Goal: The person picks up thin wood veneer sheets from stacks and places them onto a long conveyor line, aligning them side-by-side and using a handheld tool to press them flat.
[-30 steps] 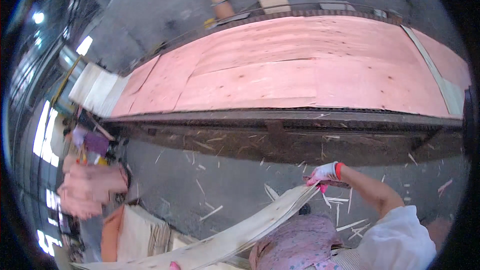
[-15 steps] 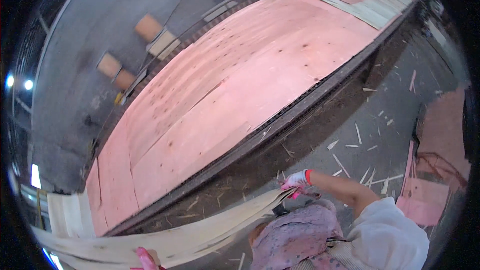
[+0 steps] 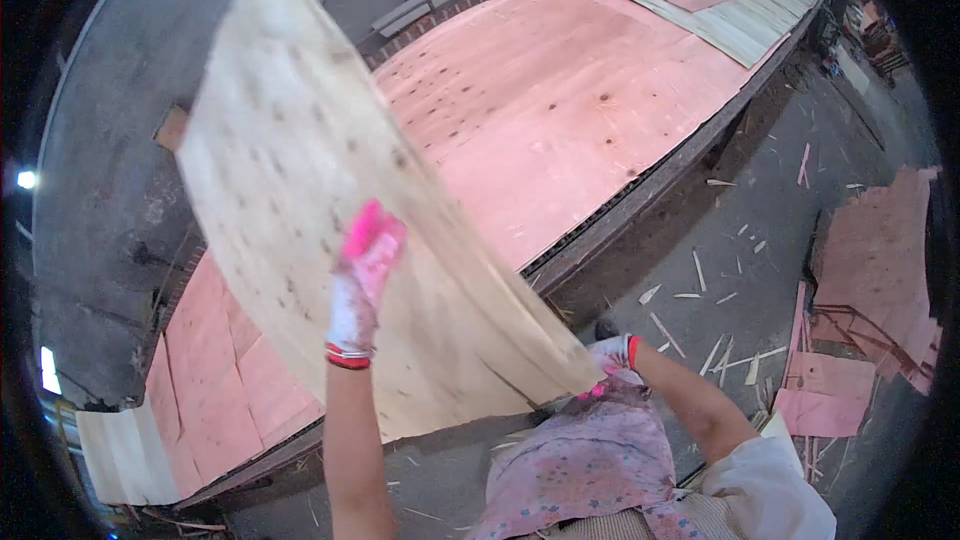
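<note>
A large pale wood veneer sheet with dark knots stands raised and slanted before me, over the left part of the long table. My left hand, in a white glove with pink-stained fingers, rests against the face of the sheet with its fingers stretched upward. At the sheet's lower right corner, close to my apron, my right hand grips the veneer in a matching glove; its fingers are partly hidden. Behind the sheet, pink veneer sheets cover the table.
The table's dark edge runs diagonally to the far right. A pale veneer piece hangs over its left end, and a pale strip crosses its far part. Wood splinters litter the floor. Broken pink veneer pieces lie at the right.
The veneer sheet has swung up from low across the front to a raised slant. My left hand rose from the lower left onto its face; my right hand still holds its corner.
</note>
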